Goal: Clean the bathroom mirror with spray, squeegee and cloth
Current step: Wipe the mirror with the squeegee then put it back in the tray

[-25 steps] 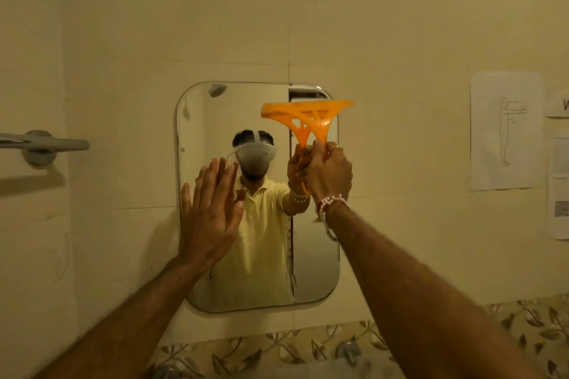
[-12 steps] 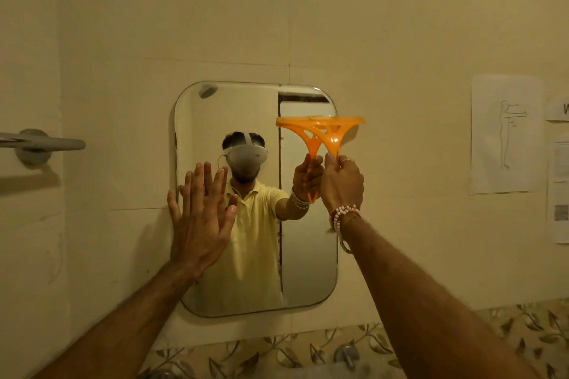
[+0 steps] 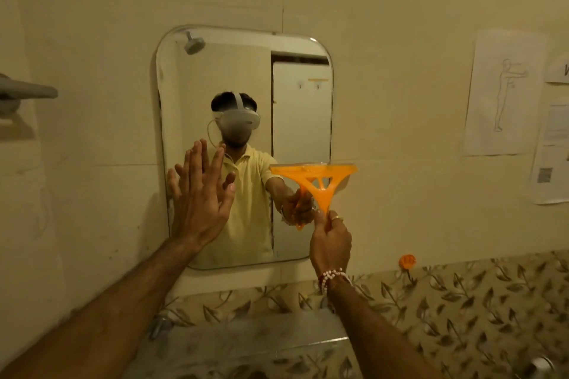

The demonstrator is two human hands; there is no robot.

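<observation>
A rounded rectangular mirror [image 3: 301,108] hangs on the beige tiled wall. My right hand [image 3: 331,241] grips the handle of an orange squeegee [image 3: 314,177], whose blade lies level against the mirror's right side, a little below mid-height. My left hand [image 3: 200,197] is flat, fingers spread, pressing on the mirror's lower left edge. No spray bottle or cloth is in sight.
A grey towel bar [image 3: 27,91] sticks out of the wall at the left. Paper sheets [image 3: 505,92] are stuck on the wall at the right. An orange hook [image 3: 407,261] sits above the leaf-patterned tile band [image 3: 462,295]. A tap [image 3: 158,328] shows below the mirror.
My right hand has drawn the squeegee down the mirror's right side, from near the top to below the middle. My left hand stays pressed on the left edge.
</observation>
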